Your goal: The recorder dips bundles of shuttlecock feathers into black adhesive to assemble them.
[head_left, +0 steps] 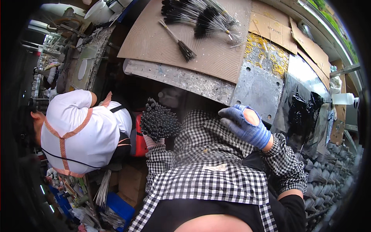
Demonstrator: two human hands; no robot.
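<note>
A thick bundle of black-tipped thin rods [160, 120], seen end-on with shiny dots at the tips, stands upright in my left hand [153, 141]. My fingers close round its lower part, partly hidden beneath it. My right hand [247, 123] wears a blue knit glove with a round hole showing bare skin. It hovers by the near table edge, fingers stretched to the left, nothing seen in them. On the brown cardboard [150, 42] lie several bundles of black-bristled wire brushes [201, 19]. One small brush bundle [179, 43], banded in yellow, lies apart, nearer to me.
Yellow rubber bands [276, 58] lie scattered on a grey metal plate [257, 87]. Right of it, a sheet is smeared with glossy black stuff [303, 106]. A co-worker in white [77, 127] bends over close on my left. Many wire bundles [328, 178] stand at lower right.
</note>
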